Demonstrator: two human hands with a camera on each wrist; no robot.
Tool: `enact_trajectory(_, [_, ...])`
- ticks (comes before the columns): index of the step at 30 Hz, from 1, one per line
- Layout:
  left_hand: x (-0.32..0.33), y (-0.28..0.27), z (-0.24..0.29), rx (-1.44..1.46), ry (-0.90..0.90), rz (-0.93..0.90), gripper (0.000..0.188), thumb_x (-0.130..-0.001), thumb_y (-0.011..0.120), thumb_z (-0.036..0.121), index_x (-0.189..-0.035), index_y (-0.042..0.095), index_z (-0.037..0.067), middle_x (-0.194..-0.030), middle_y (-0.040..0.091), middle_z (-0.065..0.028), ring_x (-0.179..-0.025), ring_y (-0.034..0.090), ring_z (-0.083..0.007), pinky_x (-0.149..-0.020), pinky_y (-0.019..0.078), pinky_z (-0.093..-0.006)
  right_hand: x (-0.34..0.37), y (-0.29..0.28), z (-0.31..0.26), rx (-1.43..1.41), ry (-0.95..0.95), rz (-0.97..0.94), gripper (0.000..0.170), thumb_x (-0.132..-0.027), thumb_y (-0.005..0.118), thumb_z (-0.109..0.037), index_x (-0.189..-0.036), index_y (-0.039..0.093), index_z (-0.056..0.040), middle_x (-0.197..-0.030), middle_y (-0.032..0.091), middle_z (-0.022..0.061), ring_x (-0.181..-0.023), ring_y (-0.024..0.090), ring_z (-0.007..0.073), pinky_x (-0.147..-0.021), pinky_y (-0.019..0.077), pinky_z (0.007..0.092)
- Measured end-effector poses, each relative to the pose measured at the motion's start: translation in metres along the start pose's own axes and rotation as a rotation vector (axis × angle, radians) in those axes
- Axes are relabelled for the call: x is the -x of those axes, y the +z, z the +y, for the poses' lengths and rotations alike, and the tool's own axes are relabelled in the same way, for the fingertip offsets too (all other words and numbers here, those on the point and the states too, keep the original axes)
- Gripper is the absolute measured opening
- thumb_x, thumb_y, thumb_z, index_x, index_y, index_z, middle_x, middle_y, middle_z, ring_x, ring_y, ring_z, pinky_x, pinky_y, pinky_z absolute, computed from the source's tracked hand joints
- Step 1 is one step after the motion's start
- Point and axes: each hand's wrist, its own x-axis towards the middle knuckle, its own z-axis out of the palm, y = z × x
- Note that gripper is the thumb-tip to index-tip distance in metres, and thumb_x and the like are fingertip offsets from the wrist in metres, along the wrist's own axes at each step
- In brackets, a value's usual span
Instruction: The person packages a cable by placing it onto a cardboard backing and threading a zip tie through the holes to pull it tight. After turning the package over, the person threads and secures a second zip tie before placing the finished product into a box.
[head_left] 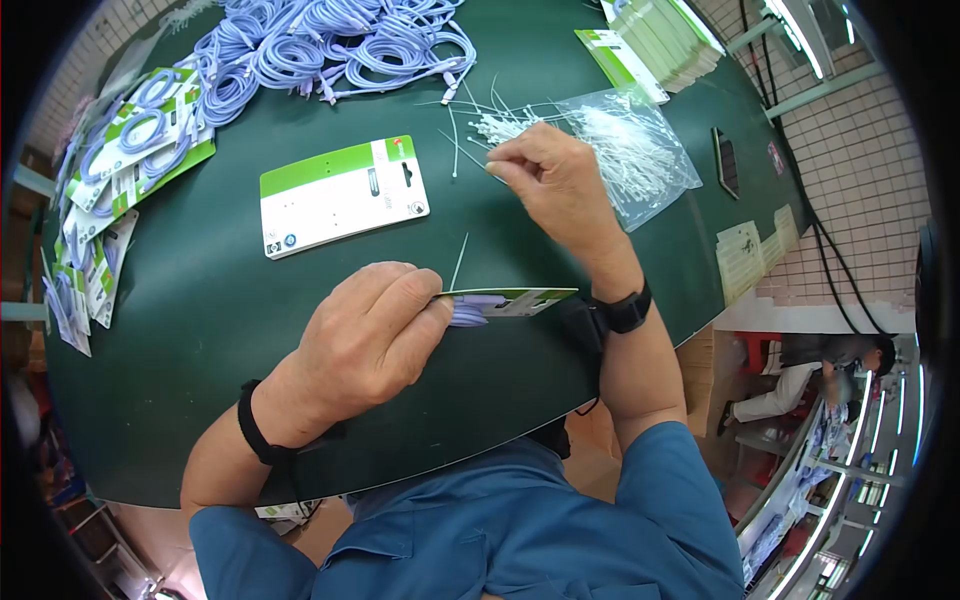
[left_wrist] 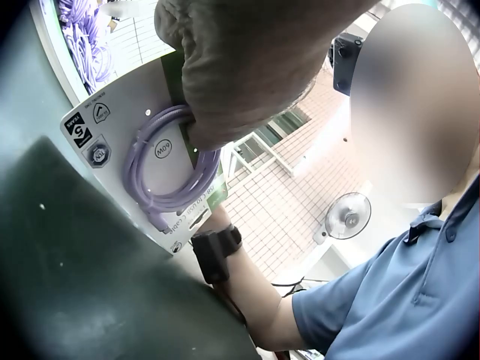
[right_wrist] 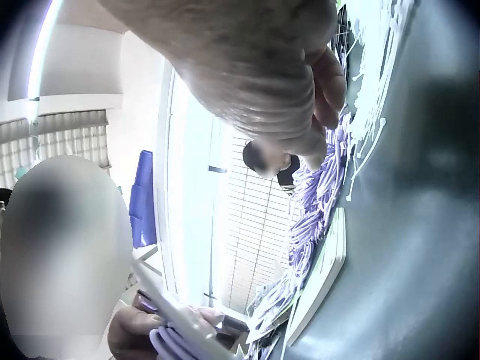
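My left hand [head_left: 375, 330] grips a green-and-white card [head_left: 540, 300] by one end, with a coiled lilac cable [head_left: 468, 312] on its face. A thin white tie [head_left: 460, 262] sticks up beside the fingertips. In the left wrist view the coil [left_wrist: 139, 169] lies flat against the printed card [left_wrist: 105, 124]. My right hand [head_left: 560, 190] is over the near left side of a heap of white ties [head_left: 500, 128], fingers bent and thumb near the index finger; whether a tie is between them I cannot tell. The right wrist view shows that hand [right_wrist: 255, 82] above loose ties [right_wrist: 367, 142].
A stack of cards [head_left: 345, 200] lies on the green table [head_left: 200, 350]. Lilac cables [head_left: 330, 45] are heaped at the back, carded cables [head_left: 145, 140] at the left. A plastic bag of ties [head_left: 640, 160], blank cards [head_left: 665, 45] and a phone [head_left: 726, 162] are at the right.
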Motion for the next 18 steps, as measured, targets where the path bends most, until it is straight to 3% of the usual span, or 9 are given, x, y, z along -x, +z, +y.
enact_trajectory(4, [0.003, 0.002, 0.002, 0.009, 0.002, 0.019, 0.018, -0.072, 0.076, -0.002, -0.087, 0.066, -0.003, -0.093, 0.065, -0.0149, -0.081, 0.069, -0.0306, -0.069, 0.0591, -0.0378, 0.004, 0.01, 0.009, 0.292, 0.074, -0.087, 0.015, -0.083, 0.081, -0.014, -0.091, 0.077, -0.0016, -0.087, 0.071, 0.0107, -0.07, 0.067, 0.0221, -0.066, 0.0538, 0.0347])
enact_trajectory(12, [0.008, 0.008, -0.003, 0.001, 0.032, 0.064, 0.023, -0.066, 0.071, 0.002, -0.087, 0.063, -0.004, -0.092, 0.06, -0.0136, -0.079, 0.065, -0.0283, -0.069, 0.057, -0.0378, -0.006, 0.016, 0.016, 0.283, 0.104, -0.221, 0.018, -0.084, 0.08, -0.017, -0.089, 0.074, -0.0006, -0.088, 0.071, 0.0146, -0.076, 0.067, 0.0307, -0.072, 0.0543, 0.0402])
enact_trajectory(18, [0.01, 0.007, -0.007, -0.01, 0.043, 0.065, 0.023, -0.066, 0.071, 0.002, -0.086, 0.063, -0.003, -0.092, 0.06, -0.0131, -0.079, 0.065, -0.0282, -0.069, 0.0569, -0.0376, 0.005, 0.022, 0.006, 0.44, 0.04, -0.191, 0.018, -0.086, 0.077, -0.014, -0.09, 0.069, 0.0011, -0.084, 0.07, 0.0159, -0.077, 0.067, 0.0319, -0.072, 0.0536, 0.0417])
